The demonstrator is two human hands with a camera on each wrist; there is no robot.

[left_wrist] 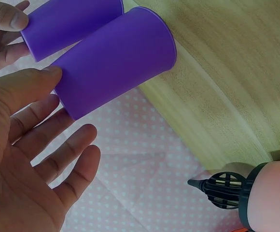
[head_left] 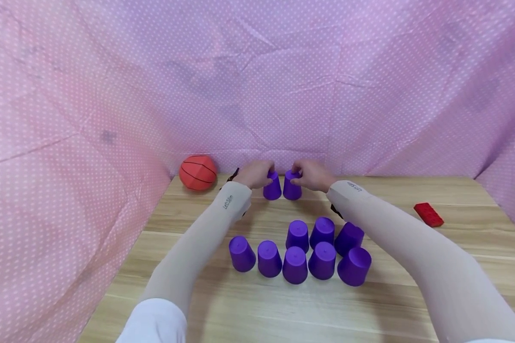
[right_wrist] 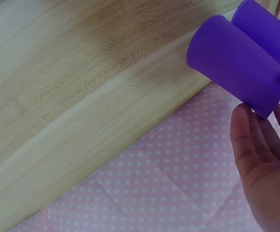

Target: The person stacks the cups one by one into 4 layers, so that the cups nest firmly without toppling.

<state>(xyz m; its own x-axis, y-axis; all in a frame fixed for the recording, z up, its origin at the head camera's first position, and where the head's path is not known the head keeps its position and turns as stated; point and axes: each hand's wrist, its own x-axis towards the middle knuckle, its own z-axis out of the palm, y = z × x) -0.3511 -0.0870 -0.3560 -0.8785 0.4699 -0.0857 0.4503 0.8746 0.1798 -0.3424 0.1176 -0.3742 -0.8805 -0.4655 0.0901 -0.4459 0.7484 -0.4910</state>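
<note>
Two purple plastic cups stand upside down, side by side, near the table's far edge. My left hand (head_left: pixel 255 174) pinches the left cup (head_left: pixel 272 189) near its upturned base, thumb on one side and fingers on the other; the left wrist view shows this cup (left_wrist: pixel 116 63) close up, outer fingers spread off it. The right cup (head_left: pixel 292 189) is held the same way by my right hand (head_left: pixel 314 175). In the right wrist view the fingertips reach the base end of that cup (right_wrist: pixel 234 60). A narrow gap separates the two cups in the head view.
Nearer me, several upside-down purple cups form a front row (head_left: pixel 295 266) and a shorter row (head_left: pixel 323 232) behind it. An orange ball (head_left: pixel 198 173) sits far left, a red block (head_left: pixel 428 215) right. A pink cylinder (left_wrist: pixel 270 195) with black nozzle lies near the left hand. Pink dotted cloth (head_left: pixel 257 85) hangs behind.
</note>
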